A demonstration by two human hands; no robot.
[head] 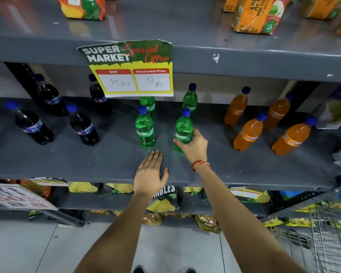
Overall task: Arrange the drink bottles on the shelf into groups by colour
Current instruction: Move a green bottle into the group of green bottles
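On the grey shelf [87,162] stand three colour groups of blue-capped bottles. Several dark cola bottles [83,127] are at the left. Several green bottles are in the middle, and several orange bottles [248,133] are at the right. My right hand [193,146] is closed around the front right green bottle [183,129], which stands on the shelf. Another green bottle [145,129] stands just left of it. My left hand [151,172] lies flat on the shelf's front edge, fingers apart, holding nothing.
A paper price sign [130,69] hangs from the upper shelf and hides part of the back bottles. Juice cartons [258,14] stand on the shelf above. Snack bags [161,201] fill the shelf below. A wire trolley [327,233] is at the lower right.
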